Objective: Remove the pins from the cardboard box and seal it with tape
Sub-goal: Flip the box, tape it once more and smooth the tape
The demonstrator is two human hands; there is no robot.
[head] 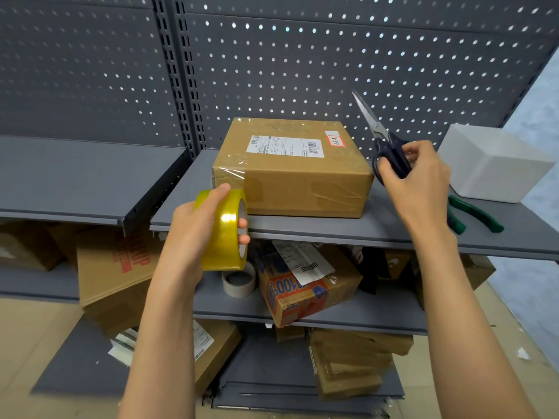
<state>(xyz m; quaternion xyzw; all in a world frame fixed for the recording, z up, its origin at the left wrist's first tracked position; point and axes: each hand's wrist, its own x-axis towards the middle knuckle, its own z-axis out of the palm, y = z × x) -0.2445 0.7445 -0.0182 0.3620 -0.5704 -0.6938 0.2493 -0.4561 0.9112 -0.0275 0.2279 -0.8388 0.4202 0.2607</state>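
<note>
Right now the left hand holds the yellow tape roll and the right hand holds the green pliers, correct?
Not quite. The head view shows the right hand holding the scissors; the green pliers lie on the shelf. The left hand does hold the yellow tape roll.

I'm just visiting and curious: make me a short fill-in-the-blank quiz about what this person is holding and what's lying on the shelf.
1. The left hand holds a roll of yellow ____.
2. The right hand holds dark-handled ____, blades pointing up.
3. The box sits on the shelf and carries a white shipping ____ on top.
4. The pliers right of the box have ____ handles.

Missing words: tape; scissors; label; green
</note>
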